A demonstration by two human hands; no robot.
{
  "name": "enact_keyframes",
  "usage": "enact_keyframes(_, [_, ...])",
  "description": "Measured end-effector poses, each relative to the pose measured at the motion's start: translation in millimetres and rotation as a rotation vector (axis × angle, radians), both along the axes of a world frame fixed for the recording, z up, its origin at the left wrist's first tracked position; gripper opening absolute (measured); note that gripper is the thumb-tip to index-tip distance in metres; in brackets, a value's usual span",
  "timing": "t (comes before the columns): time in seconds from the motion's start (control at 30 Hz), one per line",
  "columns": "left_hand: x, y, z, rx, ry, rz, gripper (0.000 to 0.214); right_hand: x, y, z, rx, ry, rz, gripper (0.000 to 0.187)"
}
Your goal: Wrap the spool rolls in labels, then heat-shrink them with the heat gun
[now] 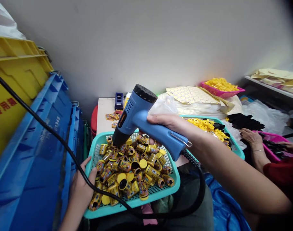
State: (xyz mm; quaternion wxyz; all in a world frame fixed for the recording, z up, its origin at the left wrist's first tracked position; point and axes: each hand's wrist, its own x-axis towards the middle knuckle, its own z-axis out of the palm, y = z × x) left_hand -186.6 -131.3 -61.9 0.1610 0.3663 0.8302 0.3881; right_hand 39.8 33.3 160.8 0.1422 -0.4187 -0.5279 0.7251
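Note:
A blue heat gun [146, 122] is gripped by its handle in my right hand [161, 122], its black nozzle tilted down to the left over a teal plastic basket [176, 179]. Many small jars [124, 164] with yellow lids and printed wraps fill the basket in a loose heap. My left hand [82, 181] holds the basket's left rim, thumb over the edge and the other fingers partly hidden. From the gun's handle a black cord [200, 186] loops down across the basket's front and up to the left.
Stacked blue crates [33, 154] and a yellow crate [19, 73] rise on the left. Behind the basket, a table [104, 107] bears loose wraps. At right are another teal basket [239, 153] with yellow parts, a pink basket [223, 93], and another person's hand [252, 136] near black pieces.

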Motion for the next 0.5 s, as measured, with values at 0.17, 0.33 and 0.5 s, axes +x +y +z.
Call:
enact_keyframes(0.17, [0, 1, 3.2, -0.011, 0.010, -0.003, 0.064, -4, 0, 0.4, 0.055, 0.018, 0.013, 0.018])
enact_keyframes(0.33, [-6, -2, -3.7, -0.040, 0.016, -0.042, 0.063, -5, 0, 4.2, 0.066, -0.007, 0.017, 0.016])
enact_keyframes(0.5, [-7, -4, -6.8, -0.029, 0.024, -0.056, 0.059, -8, 1, 3.6, 0.046, -0.029, 0.030, 0.015])
